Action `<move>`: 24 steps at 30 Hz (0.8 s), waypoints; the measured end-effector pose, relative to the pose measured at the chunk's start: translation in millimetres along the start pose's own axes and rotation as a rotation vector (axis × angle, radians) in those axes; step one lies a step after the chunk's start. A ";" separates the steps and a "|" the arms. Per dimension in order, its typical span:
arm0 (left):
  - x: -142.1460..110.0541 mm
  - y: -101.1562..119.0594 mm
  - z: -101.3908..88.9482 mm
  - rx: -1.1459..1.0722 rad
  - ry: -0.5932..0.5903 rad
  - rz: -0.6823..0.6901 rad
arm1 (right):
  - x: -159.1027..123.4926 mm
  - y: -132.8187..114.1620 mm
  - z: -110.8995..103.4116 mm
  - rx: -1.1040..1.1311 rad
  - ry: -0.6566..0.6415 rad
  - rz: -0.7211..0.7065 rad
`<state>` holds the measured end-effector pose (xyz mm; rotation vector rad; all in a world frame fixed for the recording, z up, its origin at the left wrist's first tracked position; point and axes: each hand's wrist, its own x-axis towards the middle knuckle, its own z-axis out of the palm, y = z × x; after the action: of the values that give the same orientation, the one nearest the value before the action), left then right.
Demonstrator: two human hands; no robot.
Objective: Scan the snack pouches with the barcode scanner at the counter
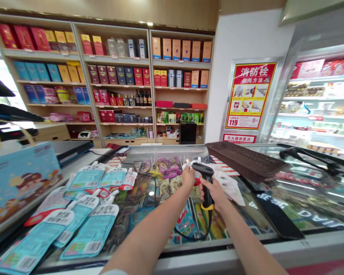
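Observation:
My right hand (216,194) is wrapped round the handle of a black barcode scanner (208,187) with a yellow ring at its base. Its cable loops down over the glass. Just left of it, my left hand (188,175) is closed on a white and red spouted pouch (197,176), mostly hidden behind the scanner head. More white pouches (227,187) lie to the right of my hands. On the left, several blue-and-white spouted pouches (93,229) lie in an overlapping heap with barcodes showing.
The glass-topped freezer (143,152) holds colourful packaged ice creams. A brown woven basket (246,158) sits on its far right side, near a black strip (278,214). A blue gift bag (23,179) stands at left. Shelves of boxes (117,76) line the back wall.

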<state>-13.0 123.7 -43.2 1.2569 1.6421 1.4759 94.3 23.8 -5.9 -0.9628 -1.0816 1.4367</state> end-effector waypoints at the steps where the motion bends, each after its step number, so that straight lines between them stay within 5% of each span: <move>1: -4.6 -0.3 1.8 0.059 0.023 0.005 | 0.5 2.0 -3.5 -0.003 0.006 0.002; 6: -24.0 1.4 3.1 0.192 0.144 0.098 | 3.6 9.7 -13.9 0.017 0.005 0.015; 15: -20.5 5.9 -24.9 0.208 0.090 0.134 | 9.3 6.2 -1.8 0.013 -0.074 0.063; 19: -0.6 4.9 -69.1 0.220 0.156 0.164 | 7.8 0.8 22.8 0.013 -0.108 0.031; 24: 24.5 6.5 -166.5 0.454 0.283 0.103 | 6.6 1.3 67.6 -0.017 -0.206 0.067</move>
<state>-168.7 78.2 1.8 1.4351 2.2228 1.4410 28.5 22.1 10.9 -0.8846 -1.2224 1.6110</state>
